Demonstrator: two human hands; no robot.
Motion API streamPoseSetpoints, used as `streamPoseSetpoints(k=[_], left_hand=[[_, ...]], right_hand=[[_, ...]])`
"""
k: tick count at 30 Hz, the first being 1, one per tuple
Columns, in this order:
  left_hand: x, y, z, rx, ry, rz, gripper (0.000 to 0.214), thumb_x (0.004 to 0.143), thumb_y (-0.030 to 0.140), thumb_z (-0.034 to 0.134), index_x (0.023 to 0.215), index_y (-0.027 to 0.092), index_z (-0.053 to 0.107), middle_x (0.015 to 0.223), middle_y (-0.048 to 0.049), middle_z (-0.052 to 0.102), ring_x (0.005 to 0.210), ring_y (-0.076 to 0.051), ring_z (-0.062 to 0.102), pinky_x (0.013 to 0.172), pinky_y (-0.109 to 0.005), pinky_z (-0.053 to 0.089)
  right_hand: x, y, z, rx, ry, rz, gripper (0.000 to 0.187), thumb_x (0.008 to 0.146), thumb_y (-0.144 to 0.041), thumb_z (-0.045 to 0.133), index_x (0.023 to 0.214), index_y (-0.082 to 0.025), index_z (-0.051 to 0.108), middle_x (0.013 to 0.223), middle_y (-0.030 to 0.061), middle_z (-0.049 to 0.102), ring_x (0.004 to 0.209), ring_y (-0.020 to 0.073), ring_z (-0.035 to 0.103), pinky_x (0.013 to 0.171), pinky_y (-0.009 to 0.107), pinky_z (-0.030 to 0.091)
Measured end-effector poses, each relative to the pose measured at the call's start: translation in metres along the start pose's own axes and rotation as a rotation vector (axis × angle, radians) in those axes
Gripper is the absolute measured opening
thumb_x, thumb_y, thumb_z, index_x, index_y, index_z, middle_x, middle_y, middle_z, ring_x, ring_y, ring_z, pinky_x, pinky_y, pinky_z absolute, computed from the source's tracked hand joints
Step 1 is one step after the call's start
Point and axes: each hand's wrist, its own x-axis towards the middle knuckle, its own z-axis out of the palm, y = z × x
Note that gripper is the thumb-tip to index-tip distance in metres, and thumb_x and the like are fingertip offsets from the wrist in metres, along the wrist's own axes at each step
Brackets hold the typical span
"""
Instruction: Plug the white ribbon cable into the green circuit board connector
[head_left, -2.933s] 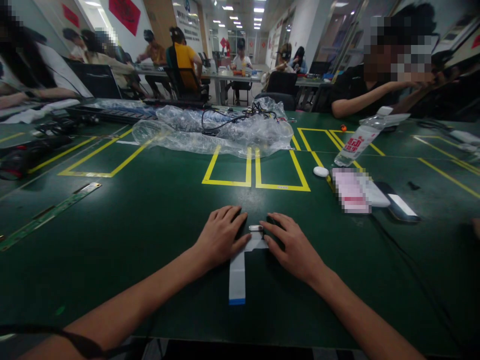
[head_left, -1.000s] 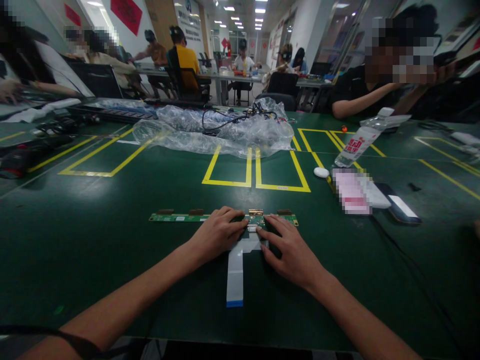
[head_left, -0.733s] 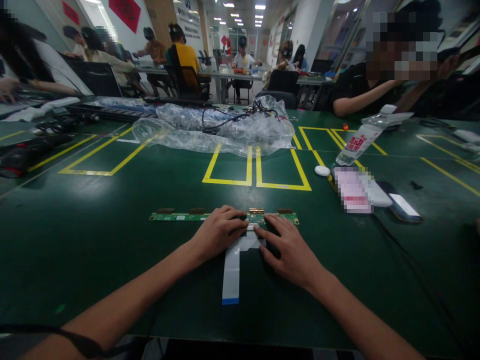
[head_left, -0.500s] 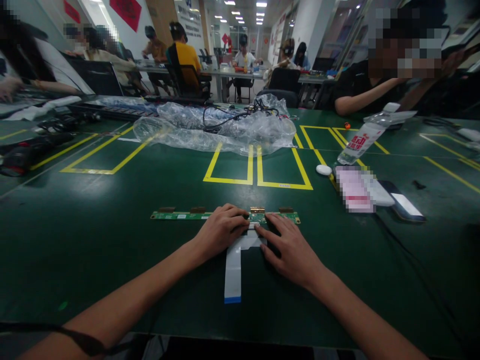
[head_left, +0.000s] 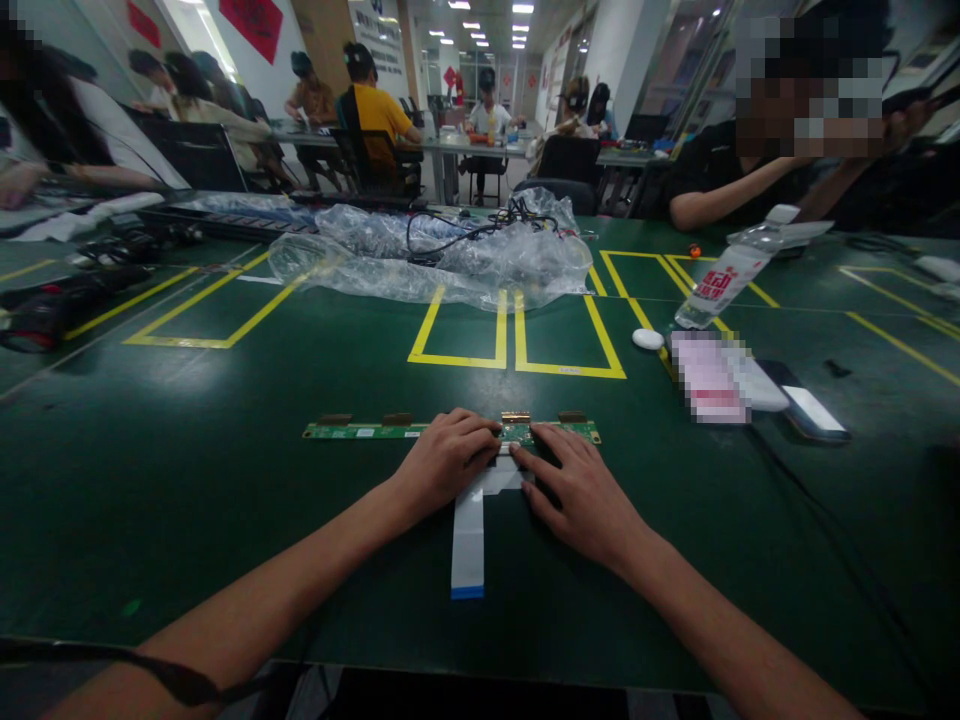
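A long, narrow green circuit board with copper-coloured tabs along its far edge lies crosswise on the table. A white flat ribbon cable with a blue end meets its near edge at a connector and bends back toward me. My left hand is closed at the left of this joint, its fingers over the board and its thumb by the connector. From the right, my right hand grips there too, fingertips on the board and connector, thumb at the cable's edge. Fingers partly hide the joint.
Clear plastic wrap with black cables lies beyond the board. On the right are a tilted plastic bottle, a white case and a phone. Yellow tape marks the green table. People sit around.
Both hands stay at the connector with almost no movement. The blue end of the ribbon cable has shifted very slightly away from me and to the right.
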Motion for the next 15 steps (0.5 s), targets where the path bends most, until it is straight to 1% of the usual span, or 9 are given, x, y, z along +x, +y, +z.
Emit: streamPoseSetpoints(k=[2, 4, 6, 8, 10, 11, 13, 15], left_hand=[[-0.004, 0.002, -0.001, 0.020, -0.017, 0.018, 0.023, 0.098, 0.023, 0.049, 0.113, 0.020, 0.066, 0.130, -0.0058, 0.064, 0.117, -0.024, 0.057, 0.095, -0.046, 0.050], [-0.012, 0.004, -0.004, 0.059, -0.042, 0.022, 0.032, 0.098, 0.023, 0.049, 0.127, 0.021, 0.061, 0.137, -0.0072, 0.060, 0.125, -0.024, 0.055, 0.103, -0.049, 0.049], [-0.027, 0.002, -0.008, 0.112, -0.067, -0.008, 0.038, 0.098, 0.024, 0.047, 0.135, 0.022, 0.056, 0.142, -0.0079, 0.056, 0.130, -0.025, 0.053, 0.106, -0.050, 0.048], [-0.048, -0.009, -0.016, 0.153, -0.065, -0.061, 0.040, 0.099, 0.028, 0.045, 0.137, 0.024, 0.054, 0.144, -0.0069, 0.055, 0.131, -0.026, 0.052, 0.107, -0.051, 0.048], [-0.079, -0.031, -0.028, 0.184, -0.054, -0.147, 0.042, 0.099, 0.037, 0.044, 0.138, 0.026, 0.054, 0.145, -0.0060, 0.053, 0.133, -0.026, 0.051, 0.110, -0.051, 0.046], [-0.096, -0.046, -0.036, 0.204, -0.053, -0.219, 0.044, 0.098, 0.041, 0.043, 0.138, 0.025, 0.053, 0.146, -0.0063, 0.053, 0.133, -0.027, 0.050, 0.112, -0.051, 0.044], [-0.134, -0.078, -0.057, 0.264, -0.053, -0.430, 0.049, 0.098, 0.047, 0.041, 0.138, 0.022, 0.053, 0.145, -0.0075, 0.053, 0.132, -0.029, 0.051, 0.112, -0.051, 0.043], [-0.169, -0.106, -0.082, 0.333, -0.016, -0.631, 0.053, 0.098, 0.054, 0.036, 0.137, 0.022, 0.054, 0.139, -0.0052, 0.059, 0.126, -0.032, 0.056, 0.105, -0.054, 0.048]], right_hand=[[0.000, 0.001, -0.002, 0.014, 0.010, -0.001, 0.045, 0.095, -0.031, 0.053, 0.139, -0.025, 0.055, 0.150, 0.0143, 0.047, 0.139, 0.0330, 0.040, 0.113, 0.059, 0.034], [0.000, 0.002, -0.006, 0.039, 0.039, 0.012, 0.046, 0.095, -0.030, 0.052, 0.140, -0.022, 0.054, 0.149, 0.0152, 0.048, 0.139, 0.0320, 0.040, 0.113, 0.057, 0.035], [-0.002, 0.003, -0.009, 0.067, 0.080, 0.026, 0.045, 0.096, -0.029, 0.052, 0.140, -0.021, 0.054, 0.149, 0.0150, 0.048, 0.140, 0.0309, 0.040, 0.112, 0.056, 0.036], [-0.003, 0.004, -0.011, 0.095, 0.110, 0.032, 0.043, 0.096, -0.028, 0.051, 0.138, -0.022, 0.055, 0.148, 0.0137, 0.049, 0.139, 0.0301, 0.041, 0.111, 0.056, 0.038], [-0.003, 0.004, -0.012, 0.120, 0.122, 0.038, 0.040, 0.096, -0.028, 0.051, 0.136, -0.023, 0.057, 0.146, 0.0130, 0.051, 0.138, 0.0299, 0.043, 0.109, 0.056, 0.040], [-0.003, 0.004, -0.012, 0.129, 0.121, 0.042, 0.039, 0.096, -0.027, 0.050, 0.135, -0.023, 0.058, 0.145, 0.0129, 0.052, 0.137, 0.0300, 0.044, 0.109, 0.057, 0.041], [-0.003, 0.004, -0.012, 0.140, 0.115, 0.049, 0.038, 0.097, -0.027, 0.050, 0.134, -0.023, 0.059, 0.145, 0.0132, 0.053, 0.137, 0.0299, 0.044, 0.109, 0.056, 0.041], [-0.002, 0.004, -0.012, 0.146, 0.108, 0.051, 0.038, 0.096, -0.027, 0.050, 0.134, -0.022, 0.060, 0.145, 0.0135, 0.052, 0.137, 0.0300, 0.043, 0.109, 0.056, 0.041]])
